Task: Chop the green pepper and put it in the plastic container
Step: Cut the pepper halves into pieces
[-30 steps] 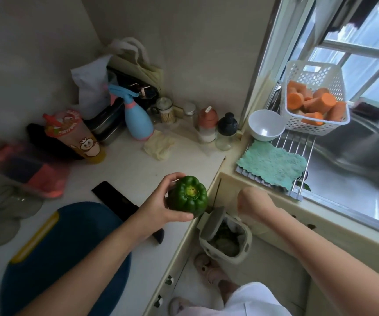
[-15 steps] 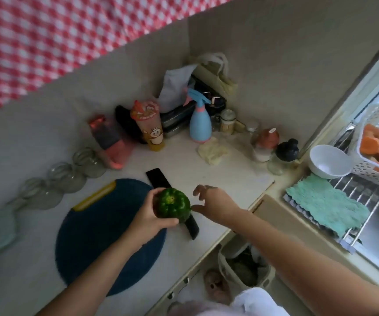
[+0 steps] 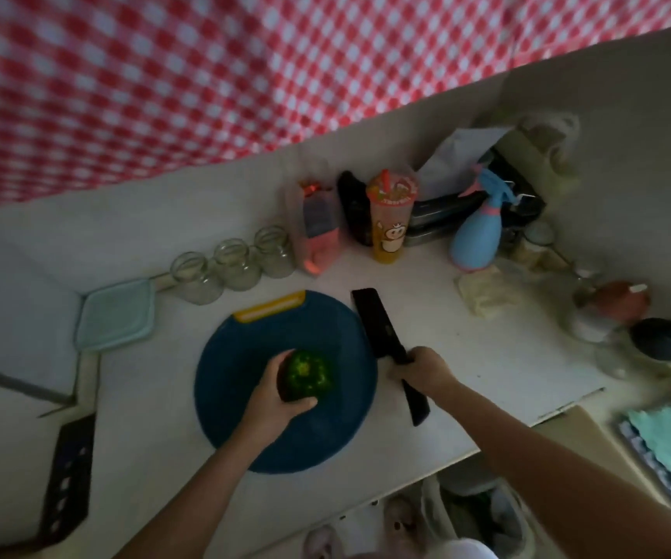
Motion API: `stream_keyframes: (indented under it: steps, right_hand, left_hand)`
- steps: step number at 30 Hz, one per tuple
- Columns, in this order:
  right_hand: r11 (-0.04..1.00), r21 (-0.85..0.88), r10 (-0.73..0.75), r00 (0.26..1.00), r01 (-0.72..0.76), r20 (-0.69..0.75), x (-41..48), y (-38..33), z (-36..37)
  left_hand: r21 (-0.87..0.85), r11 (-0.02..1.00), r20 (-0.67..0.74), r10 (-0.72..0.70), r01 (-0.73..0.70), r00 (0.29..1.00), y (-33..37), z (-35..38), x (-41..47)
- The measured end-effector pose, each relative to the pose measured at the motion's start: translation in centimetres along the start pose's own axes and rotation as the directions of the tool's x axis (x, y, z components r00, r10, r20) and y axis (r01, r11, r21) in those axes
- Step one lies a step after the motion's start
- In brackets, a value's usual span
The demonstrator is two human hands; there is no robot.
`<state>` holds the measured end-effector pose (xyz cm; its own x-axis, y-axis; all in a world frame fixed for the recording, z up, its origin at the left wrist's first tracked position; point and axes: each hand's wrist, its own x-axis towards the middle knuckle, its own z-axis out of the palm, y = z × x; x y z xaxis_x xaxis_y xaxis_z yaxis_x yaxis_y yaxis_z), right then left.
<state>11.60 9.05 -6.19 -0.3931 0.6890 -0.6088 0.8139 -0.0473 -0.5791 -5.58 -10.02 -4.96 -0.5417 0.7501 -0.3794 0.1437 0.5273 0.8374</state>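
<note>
A whole green pepper [image 3: 309, 375] sits stem side up over the round dark blue cutting board [image 3: 241, 353], and my left hand [image 3: 275, 397] grips it from the near left. To the right of the board lies a black cleaver [image 3: 378, 326] on the white counter, blade pointing away. My right hand [image 3: 422, 371] is curled round its handle, whose end sticks out toward me. A light green plastic container with its lid on [image 3: 115, 314] rests at the far left of the counter.
Three glass jars [image 3: 234, 266], a pink bottle [image 3: 319, 232], a cartoon cup [image 3: 391, 217], a blue spray bottle [image 3: 478, 236] and condiment jars stand along the back wall. A black perforated blade [image 3: 68, 476] lies at the near left. A bin [image 3: 483, 518] sits below the counter edge.
My left hand carried the pepper leftward onto the cutting board. My right hand came from the counter edge to the cleaver and closed round its handle. The camera view swung left.
</note>
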Motion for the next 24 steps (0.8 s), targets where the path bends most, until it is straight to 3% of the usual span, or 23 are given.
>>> stream_keyframes:
  steps: [2,4,9,13,15,19,24]
  right_hand:
    - [0.945,0.322,0.023,0.996,-0.048,0.081,-0.2,-0.5,-0.2]
    - [0.901,0.434,-0.021,0.996,-0.020,0.090,-1.1,-1.2,-0.3]
    - [0.943,0.123,-0.314,0.949,0.309,0.020,-5.1,-3.0,-0.3]
    - [0.838,-0.286,-0.466,0.882,0.465,0.070,-7.5,-4.1,0.4]
    - [0.774,-0.409,-0.493,0.865,0.484,0.091,-7.8,-4.2,1.0]
    - [0.714,-0.492,-0.527,0.845,0.499,0.093,-7.5,-3.7,1.4]
    - [0.711,-0.507,-0.509,0.854,0.488,0.108,-7.3,-3.4,1.1]
  left_hand:
    - [-0.017,1.000,0.053,-0.018,0.018,0.998,0.2,0.3,-0.1]
    - [-0.051,0.998,0.052,-0.034,0.037,0.998,0.7,0.7,-0.2]
    - [-0.049,0.994,-0.021,-0.102,0.101,0.995,0.8,1.0,0.1]
    - [-0.200,0.964,-0.033,-0.184,0.174,0.982,0.5,1.1,0.5]
    - [-0.224,0.957,-0.051,-0.201,0.185,0.978,0.4,1.1,0.8]
    - [-0.290,0.941,-0.062,-0.199,0.173,0.978,0.9,0.9,0.8]
    - [-0.371,0.904,0.004,-0.226,0.212,0.974,1.7,0.8,0.7]
